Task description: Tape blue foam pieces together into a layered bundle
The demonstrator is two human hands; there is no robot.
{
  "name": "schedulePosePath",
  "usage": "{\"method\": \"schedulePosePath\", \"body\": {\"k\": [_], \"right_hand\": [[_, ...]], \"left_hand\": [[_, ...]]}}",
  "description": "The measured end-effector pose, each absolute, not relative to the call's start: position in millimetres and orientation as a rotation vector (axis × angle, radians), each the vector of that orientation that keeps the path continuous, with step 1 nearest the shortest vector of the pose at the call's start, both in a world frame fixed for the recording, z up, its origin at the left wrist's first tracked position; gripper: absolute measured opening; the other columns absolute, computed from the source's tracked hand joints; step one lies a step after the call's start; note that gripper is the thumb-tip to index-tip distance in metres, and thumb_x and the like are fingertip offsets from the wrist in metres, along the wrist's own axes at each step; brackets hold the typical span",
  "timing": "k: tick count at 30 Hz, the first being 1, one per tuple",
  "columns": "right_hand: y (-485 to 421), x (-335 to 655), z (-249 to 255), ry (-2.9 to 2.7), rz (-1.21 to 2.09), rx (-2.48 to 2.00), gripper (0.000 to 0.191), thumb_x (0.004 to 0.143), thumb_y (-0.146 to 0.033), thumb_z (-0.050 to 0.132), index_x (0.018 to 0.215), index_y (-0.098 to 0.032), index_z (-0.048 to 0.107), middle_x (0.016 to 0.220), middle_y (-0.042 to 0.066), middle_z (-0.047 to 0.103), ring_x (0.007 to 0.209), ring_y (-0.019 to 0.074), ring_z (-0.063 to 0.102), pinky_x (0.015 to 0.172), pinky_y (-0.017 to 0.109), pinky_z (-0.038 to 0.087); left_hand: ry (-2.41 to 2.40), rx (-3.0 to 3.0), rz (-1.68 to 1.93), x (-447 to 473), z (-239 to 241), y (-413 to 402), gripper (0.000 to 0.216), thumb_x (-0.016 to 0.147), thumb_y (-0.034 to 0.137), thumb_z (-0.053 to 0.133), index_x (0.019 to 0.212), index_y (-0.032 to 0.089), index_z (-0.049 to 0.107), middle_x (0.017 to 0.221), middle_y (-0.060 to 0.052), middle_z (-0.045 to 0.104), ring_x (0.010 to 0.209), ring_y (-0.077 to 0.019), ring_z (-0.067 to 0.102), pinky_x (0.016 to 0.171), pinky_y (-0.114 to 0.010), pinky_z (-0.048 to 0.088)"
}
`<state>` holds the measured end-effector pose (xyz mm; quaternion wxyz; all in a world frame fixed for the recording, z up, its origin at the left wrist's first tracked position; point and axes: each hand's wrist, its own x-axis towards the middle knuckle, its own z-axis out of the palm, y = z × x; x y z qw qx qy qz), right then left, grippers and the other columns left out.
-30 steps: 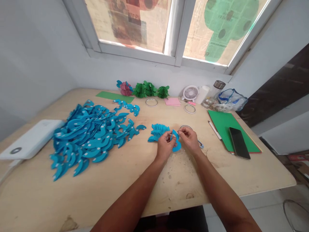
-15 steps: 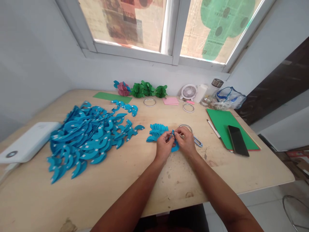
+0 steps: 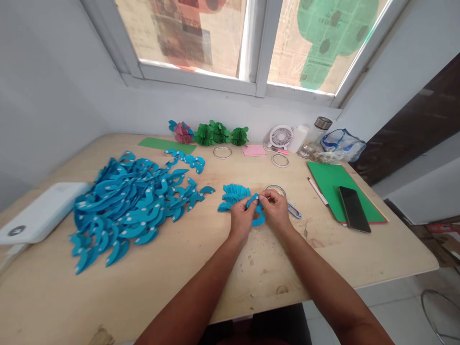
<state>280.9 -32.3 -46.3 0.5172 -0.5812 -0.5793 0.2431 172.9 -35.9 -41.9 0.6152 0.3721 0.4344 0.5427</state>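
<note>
Between my two hands is a curved blue paper piece [image 3: 253, 199] with a small white patch on it. My left hand [image 3: 242, 214] pinches its left side, and my right hand [image 3: 273, 205] closes on its right end. Under the fingers another blue paper curve [image 3: 258, 220] lies on the table. Just behind my left hand sits a pleated blue paper stack [image 3: 235, 192]. A large heap of blue paper pieces [image 3: 132, 201], many with white patches, spreads over the left of the table. The fingertips partly cover the held piece.
A tape ring [image 3: 276, 188] and a blue cutter [image 3: 294, 210] lie beside my right hand. Right of them are a pen [image 3: 318, 191], a green sheet [image 3: 323, 182] and a phone [image 3: 354, 209]. Green paper figures [image 3: 219, 132] and a small fan [image 3: 281, 137] line the back. A white device [image 3: 46, 211] stands left.
The blue paper piece between my fingers has turned and shows more of its curved face. My hands have shifted only slightly; the heap and the pleated stack stay in place.
</note>
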Motion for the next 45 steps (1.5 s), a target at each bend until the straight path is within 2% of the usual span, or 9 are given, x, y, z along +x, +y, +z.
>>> {"method": "schedulePosePath", "body": {"k": [17,25,32,37,45], "right_hand": [[-35.6,275.7,-40.6,-1.353,0.487,-1.395,0.008,0.073,-0.024,0.055,0.069,-0.019,0.061,0.072,0.002,0.060,0.073,0.0162,0.055,0.065,0.029,0.043],[-38.3,271.7,-37.8,-1.400,0.420,-1.373,0.010,0.074,-0.023,0.055,0.067,-0.019,0.061,0.073,0.003,0.062,0.073,0.0168,0.055,0.067,0.030,0.042],[-43.4,267.1,-33.7,-1.485,0.300,-1.385,0.010,0.077,-0.022,0.054,0.072,-0.020,0.062,0.077,0.004,0.062,0.079,0.0187,0.055,0.075,0.034,0.041],[-46.6,267.5,-30.3,-1.633,0.133,-1.412,0.013,0.080,-0.021,0.051,0.078,-0.021,0.064,0.080,0.006,0.063,0.082,0.0205,0.053,0.078,0.036,0.039],[-47.8,269.0,-29.8,-1.685,0.020,-1.413,0.014,0.081,-0.022,0.050,0.081,-0.021,0.064,0.083,0.006,0.063,0.083,0.0212,0.054,0.079,0.038,0.038]], "left_hand": [[1.019,0.992,1.283,172.7,-44.1,-36.4,0.026,0.066,0.039,0.064,0.065,0.013,0.062,0.058,0.001,0.049,0.056,-0.0097,0.042,0.047,-0.018,0.037],[1.095,0.970,1.299,171.9,-43.2,-37.8,0.030,0.065,0.043,0.064,0.059,0.014,0.058,0.052,0.003,0.043,0.049,-0.0077,0.037,0.041,-0.018,0.031],[1.180,1.004,1.320,171.1,-43.1,-38.0,0.023,0.067,0.035,0.061,0.057,0.014,0.057,0.047,0.005,0.038,0.044,-0.0068,0.032,0.038,-0.017,0.029],[1.214,1.100,1.382,169.7,-42.2,-37.5,0.017,0.067,0.029,0.059,0.059,0.014,0.062,0.051,0.003,0.045,0.048,-0.0078,0.037,0.044,-0.018,0.033],[1.200,1.063,1.401,169.4,-41.6,-37.1,0.016,0.065,0.029,0.061,0.062,0.015,0.064,0.052,0.002,0.049,0.049,-0.0085,0.039,0.044,-0.018,0.035]]}}
